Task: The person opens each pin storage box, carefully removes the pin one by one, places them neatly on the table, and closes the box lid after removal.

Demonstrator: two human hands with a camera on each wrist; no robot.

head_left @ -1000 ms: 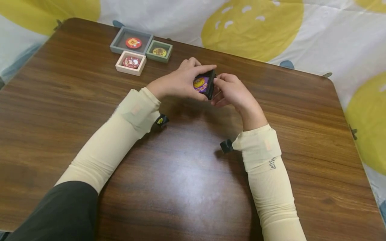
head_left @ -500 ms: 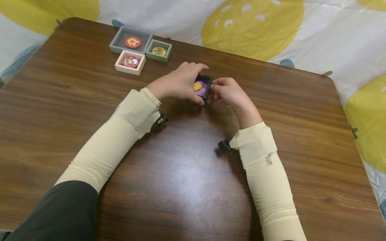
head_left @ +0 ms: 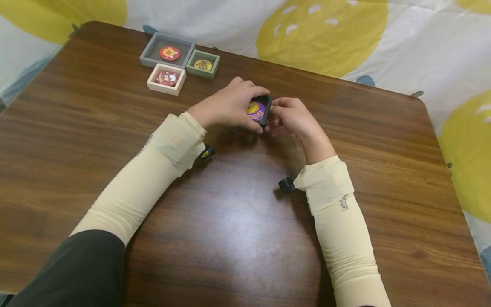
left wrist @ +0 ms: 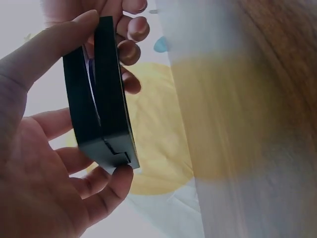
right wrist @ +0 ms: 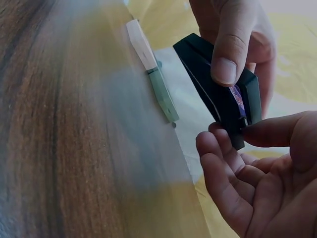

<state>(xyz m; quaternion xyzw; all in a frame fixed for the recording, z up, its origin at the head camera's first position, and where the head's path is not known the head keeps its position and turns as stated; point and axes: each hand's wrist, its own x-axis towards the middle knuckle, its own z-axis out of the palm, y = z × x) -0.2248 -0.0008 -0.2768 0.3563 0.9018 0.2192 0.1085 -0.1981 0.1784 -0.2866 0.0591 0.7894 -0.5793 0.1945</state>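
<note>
Nearest, two pale sleeves point(head_left: 126, 196) are reaching over the brown table point(head_left: 238, 238). The left hand point(head_left: 230, 104) is spanning a black box point(head_left: 267, 111), thumb along its near edge and fingers along its far one, so the box is lying just right of that palm, its long side, as far as it shows, running near to far; the right hand point(head_left: 293, 119) is pinching the opposite wall, so neither hand is nearer. Only the head view is showing most of the purple disc point(head_left: 255, 110) inside; the left wrist view is revealing a stepped seam point(left wrist: 116, 151) at one end, and both wrist views are showing the box held clear of the table. Beyond, to the left, a cream tray point(head_left: 165, 89), a green tray point(head_left: 200, 73) and a grey tray point(head_left: 153, 55) are standing close together, each holding a disc, before a yellow-and-white cloth point(head_left: 318, 42).
</note>
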